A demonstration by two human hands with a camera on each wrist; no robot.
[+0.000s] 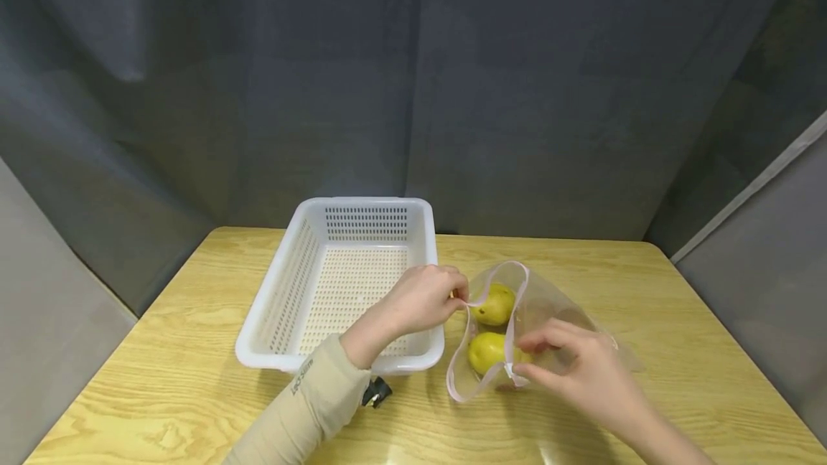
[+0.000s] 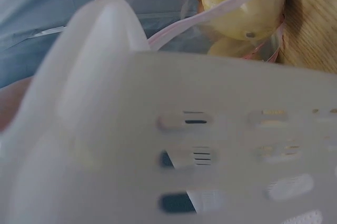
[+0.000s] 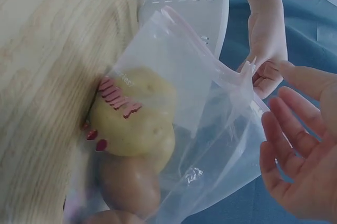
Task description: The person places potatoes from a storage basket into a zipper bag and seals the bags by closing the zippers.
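My left hand (image 1: 429, 296) pinches the pink rim of a clear zip bag (image 1: 549, 300) at its left side, close to the basket's right wall. The bag lies on its side with its mouth gaping to the left. Inside show two yellow, potato-like rounded things, an upper one (image 1: 494, 305) and a lower one (image 1: 486, 351); a brown rounded thing (image 3: 130, 183) lies deeper in. My right hand (image 1: 578, 364) is at the near side of the mouth, by the white zip slider (image 1: 509, 372). Its fingers are apart with nothing between them in the right wrist view.
A white perforated plastic basket (image 1: 258, 318) stands left of the bag, under my left forearm. By my left sleeve, a small black object (image 1: 376, 392) lies on the wooden table (image 1: 161, 379). Dark grey curtains (image 1: 323, 92) hang behind the table.
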